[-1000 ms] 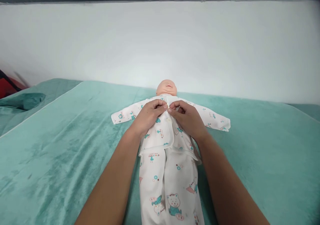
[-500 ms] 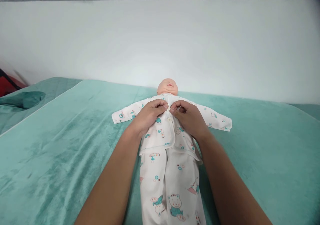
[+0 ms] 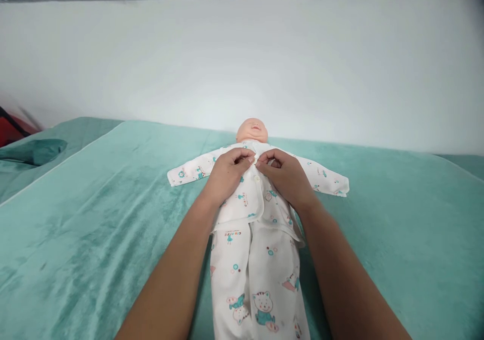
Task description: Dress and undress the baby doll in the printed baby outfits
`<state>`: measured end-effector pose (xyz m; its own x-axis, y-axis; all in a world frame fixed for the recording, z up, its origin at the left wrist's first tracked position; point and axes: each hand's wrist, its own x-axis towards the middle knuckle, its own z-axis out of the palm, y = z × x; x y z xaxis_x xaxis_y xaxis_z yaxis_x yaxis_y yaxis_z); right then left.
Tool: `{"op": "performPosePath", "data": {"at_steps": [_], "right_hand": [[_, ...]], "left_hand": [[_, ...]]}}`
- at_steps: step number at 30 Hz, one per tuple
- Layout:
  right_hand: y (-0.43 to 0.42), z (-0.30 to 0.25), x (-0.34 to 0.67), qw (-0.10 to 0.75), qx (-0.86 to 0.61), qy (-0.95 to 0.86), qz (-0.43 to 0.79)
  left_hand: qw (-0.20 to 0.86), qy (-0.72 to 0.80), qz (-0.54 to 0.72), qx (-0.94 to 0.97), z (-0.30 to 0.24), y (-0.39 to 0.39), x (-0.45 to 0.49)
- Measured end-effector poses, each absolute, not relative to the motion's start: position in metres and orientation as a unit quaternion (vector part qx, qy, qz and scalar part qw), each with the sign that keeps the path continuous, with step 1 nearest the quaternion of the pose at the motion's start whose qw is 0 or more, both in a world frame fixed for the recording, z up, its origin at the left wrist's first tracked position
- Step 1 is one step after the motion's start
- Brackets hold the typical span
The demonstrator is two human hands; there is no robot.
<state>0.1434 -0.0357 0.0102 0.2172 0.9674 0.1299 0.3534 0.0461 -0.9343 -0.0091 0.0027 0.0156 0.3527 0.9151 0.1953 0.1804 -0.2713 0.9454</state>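
A baby doll [image 3: 252, 130] lies on its back in a white printed jacket [image 3: 242, 199] and matching trousers [image 3: 260, 279], arms spread wide. My left hand [image 3: 231, 174] pinches the jacket's front edge at the chest, thumb against fingers. Facing it, my right hand [image 3: 284, 173] pinches the same edge from the other side, the fingertips of both hands almost meeting. Between them shows a small pale fastening, partly covered by the fingers. Lower down, a second small fastening [image 3: 257, 179] shows on the jacket's front, and its rounded lower flap overlaps the other side.
A teal plush cover [image 3: 113, 229] spreads under the doll, with creases on the left. Behind the doll's head rises a white wall [image 3: 242, 63]. At the far left are a bunched teal fold [image 3: 34, 151] and a red and black item [image 3: 11, 128].
Both hands stay at the chest fastening, with only slight finger movement. The view has shifted a little.
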Motion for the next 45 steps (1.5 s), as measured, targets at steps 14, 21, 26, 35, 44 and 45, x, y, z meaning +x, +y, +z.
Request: {"op": "performPosePath", "data": {"at_steps": [14, 21, 26, 35, 44, 45], "right_hand": [[-0.034, 0.007, 0.14, 0.507, -0.624, -0.514, 0.298], [-0.033, 0.005, 0.141, 0.537, -0.592, -0.517, 0.306], [-0.034, 0.006, 0.138, 0.524, -0.616, -0.503, 0.304], [-0.052, 0.028, 0.145, 0.383, -0.638, -0.598, 0.296], [-0.067, 0.041, 0.144, 0.253, -0.647, -0.686, 0.216], [-0.069, 0.04, 0.14, 0.25, -0.654, -0.684, 0.204]], "left_hand": [[0.527, 0.362, 0.486, 0.595, 0.006, 0.006, -0.006], [0.479, 0.403, 0.459, 0.63, 0.01, 0.002, -0.004], [0.435, 0.433, 0.447, 0.651, 0.013, -0.001, -0.002], [0.46, 0.432, 0.35, 0.692, 0.032, -0.008, -0.021], [0.493, 0.342, 0.235, 0.765, 0.04, -0.008, -0.041], [0.505, 0.336, 0.24, 0.758, 0.04, -0.007, -0.042]]}}
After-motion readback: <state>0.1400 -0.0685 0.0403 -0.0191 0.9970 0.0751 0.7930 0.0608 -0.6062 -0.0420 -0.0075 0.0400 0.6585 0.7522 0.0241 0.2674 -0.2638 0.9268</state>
